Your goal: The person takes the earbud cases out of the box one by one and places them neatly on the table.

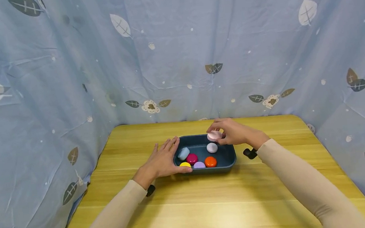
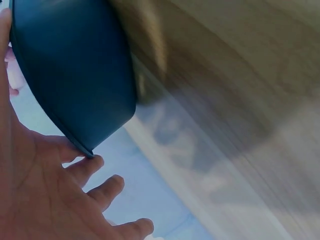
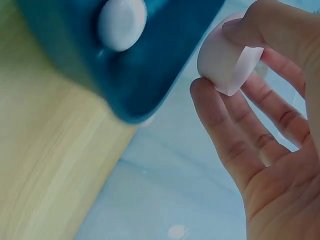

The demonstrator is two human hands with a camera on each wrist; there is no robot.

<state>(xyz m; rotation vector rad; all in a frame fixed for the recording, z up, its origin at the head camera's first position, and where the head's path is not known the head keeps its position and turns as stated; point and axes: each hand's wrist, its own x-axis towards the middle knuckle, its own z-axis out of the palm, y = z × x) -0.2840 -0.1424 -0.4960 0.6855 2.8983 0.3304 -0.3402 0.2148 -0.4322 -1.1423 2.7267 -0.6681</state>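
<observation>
One pale pink piece [image 1: 214, 136] pinched by right hand [image 1: 234, 131] at tray's [image 1: 207, 171] far rim | left hand [image 1: 162, 162] spread, touching tray's left end | risk: loose fingertip pinch could drop it outside

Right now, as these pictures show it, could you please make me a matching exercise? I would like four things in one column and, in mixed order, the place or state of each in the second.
Column one
1. left hand
2. right hand
3. orange piece
4. tray

Column two
A. holding a pale pink piece
B. standing on the wooden table
C. touching the tray's left end
D. inside the tray, right of a lilac piece

Right pairs: 1-C, 2-A, 3-D, 4-B
</observation>
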